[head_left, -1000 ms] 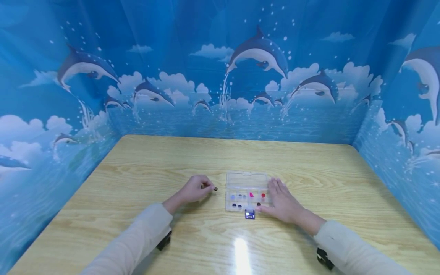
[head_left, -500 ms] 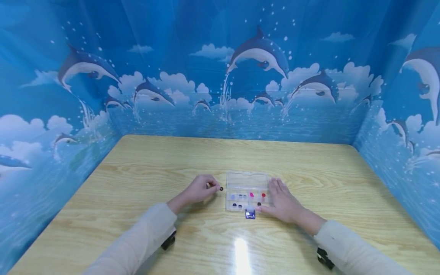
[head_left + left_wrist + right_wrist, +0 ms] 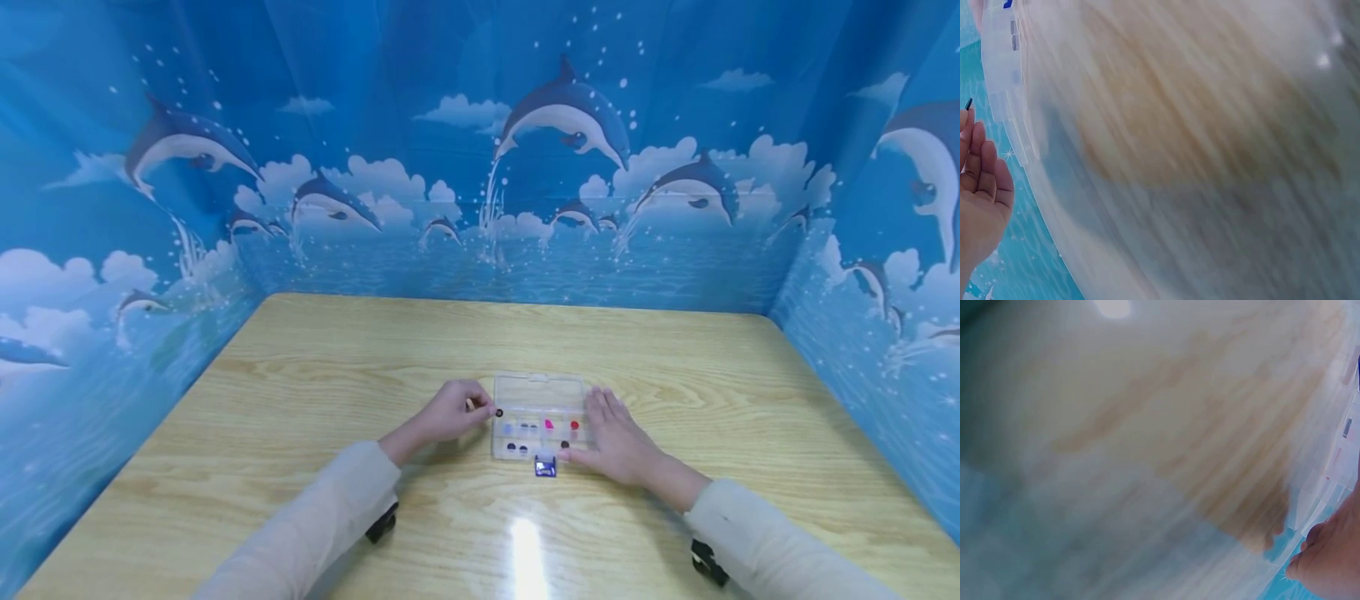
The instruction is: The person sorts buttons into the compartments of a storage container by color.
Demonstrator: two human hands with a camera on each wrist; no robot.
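Note:
A clear plastic compartment box (image 3: 538, 392) lies on the table with its lid folded back. My left hand (image 3: 452, 412) pinches a small black button-like disc (image 3: 498, 413) between thumb and fingertips, at the box's left edge near the lid hinge. Seen edge-on in the left wrist view, the disc (image 3: 969, 104) looks thin and dark. My right hand (image 3: 618, 443) lies with fairly straight fingers along the right side of the box, its thumb by the front corner. Compartments hold dark discs (image 3: 517, 448), a pink piece (image 3: 549, 425) and a red round piece (image 3: 574, 426).
A small dark-blue square tag (image 3: 545, 467) sits at the box's front edge. The wood-grain table (image 3: 360, 342) extends around the box. A blue dolphin-print curtain (image 3: 450, 167) surrounds it at the back and sides.
My left hand has moved right with the black disc, from the bare table to the left edge of the box. My right hand has stayed in place.

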